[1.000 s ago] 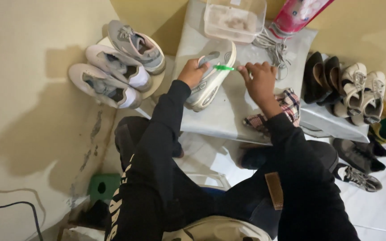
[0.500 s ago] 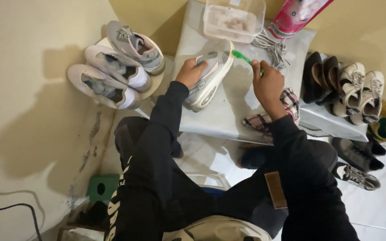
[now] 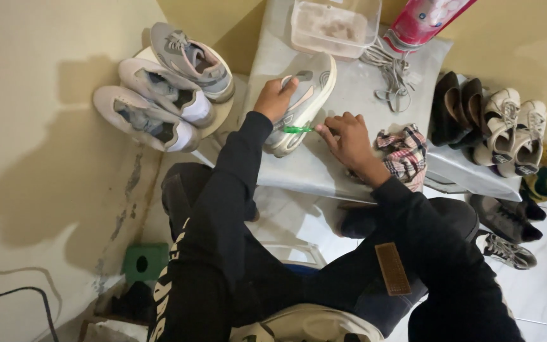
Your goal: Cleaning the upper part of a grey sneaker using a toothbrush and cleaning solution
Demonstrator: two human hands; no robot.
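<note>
While my left hand [image 3: 275, 98] clamps the grey sneaker [image 3: 302, 104] from nine o'clock, my right hand [image 3: 348, 136] pinches a green toothbrush [image 3: 298, 129], bristles at its sole, nine o'clock of my fingertips.

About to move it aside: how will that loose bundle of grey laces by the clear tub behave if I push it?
The grey laces lie in a loose tangle, so they are probably floppy and light. Pushed, they would likely drag and spread rather than slide as one; lifted, loops may trail.

Pale grey sneaker [image 3: 304, 101], upper centre of frame, lying tipped on its side across grey tabletop, sole facing right, toe toward upper right, heel toward lower left. Curved pinkish lines on sole. Small green-handled brush [image 3: 298, 129] lying level against heel-end sole edge, just below sneaker's middle, handle pointing right.
</note>
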